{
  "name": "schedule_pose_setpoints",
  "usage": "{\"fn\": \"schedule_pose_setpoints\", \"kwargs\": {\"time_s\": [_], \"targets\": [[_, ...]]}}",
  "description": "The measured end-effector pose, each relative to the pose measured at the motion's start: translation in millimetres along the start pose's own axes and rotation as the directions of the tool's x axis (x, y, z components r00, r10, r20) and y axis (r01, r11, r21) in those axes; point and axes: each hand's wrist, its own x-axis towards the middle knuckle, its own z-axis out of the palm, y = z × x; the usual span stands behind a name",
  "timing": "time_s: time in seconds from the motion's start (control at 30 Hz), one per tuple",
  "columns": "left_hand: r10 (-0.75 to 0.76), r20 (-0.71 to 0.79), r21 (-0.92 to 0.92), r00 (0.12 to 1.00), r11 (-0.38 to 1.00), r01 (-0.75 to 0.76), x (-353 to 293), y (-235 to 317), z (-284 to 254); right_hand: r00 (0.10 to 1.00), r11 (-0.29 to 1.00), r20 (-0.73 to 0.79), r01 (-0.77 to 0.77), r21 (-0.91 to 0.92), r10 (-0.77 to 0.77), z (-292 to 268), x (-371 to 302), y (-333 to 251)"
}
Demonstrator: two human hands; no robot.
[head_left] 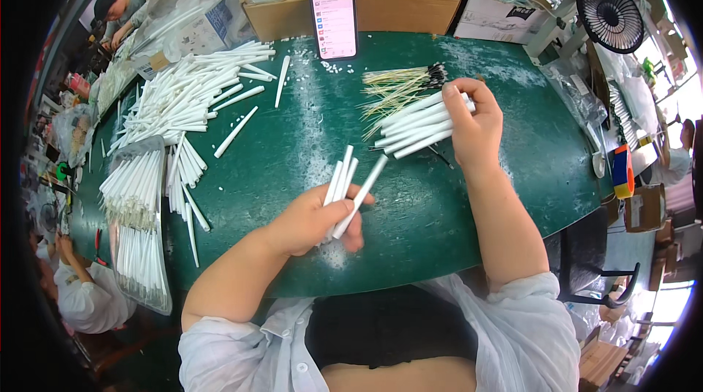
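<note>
My left hand point(318, 220) is closed around several white tapered tubes point(342, 178), one of them angled apart from the others under my thumb. To the right, my right hand point(474, 117) grips a thicker bundle of the same white tubes point(417, 127), their ends pointing left. Just beyond that bundle lies a pile of thin yellowish wires point(395, 88) with dark tips; part of it is hidden behind the tubes. A large heap of loose white tubes point(179, 92) covers the table's left side, and a clear tray point(139, 224) at the left edge holds more of them.
The green table point(285, 165) has white bits scattered on it. A phone point(335, 22) stands upright against a cardboard box point(282, 20) at the back. A black fan point(610, 11) is at the far right, with a tape roll point(623, 172) below. Other people sit at left.
</note>
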Motion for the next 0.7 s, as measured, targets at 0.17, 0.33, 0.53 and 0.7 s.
{"fn": "schedule_pose_setpoints", "kwargs": {"time_s": [0.17,0.33,0.53,0.7], "targets": [[0.073,-0.086,-0.47,0.994,0.876,-0.105,9,-10,0,0.284,0.214,0.517,0.958,-0.191,-0.808,15,-36,-10],[0.128,-0.074,-0.706,0.989,0.694,-0.143,9,-23,-6,-0.068,0.055,0.591,0.981,0.188,-0.804,47,-68,-13],[0.104,-0.368,-0.42,0.924,0.868,-0.265,12,-11,-5,0.018,0.246,0.555,0.908,0.339,-0.832,58,-77,-24],[0.6,-0.474,0.243,0.645,0.793,-0.559,11,-17,-33,0.693,0.642,0.574,0.686,-0.341,-0.436,30,-39,-7]]}}
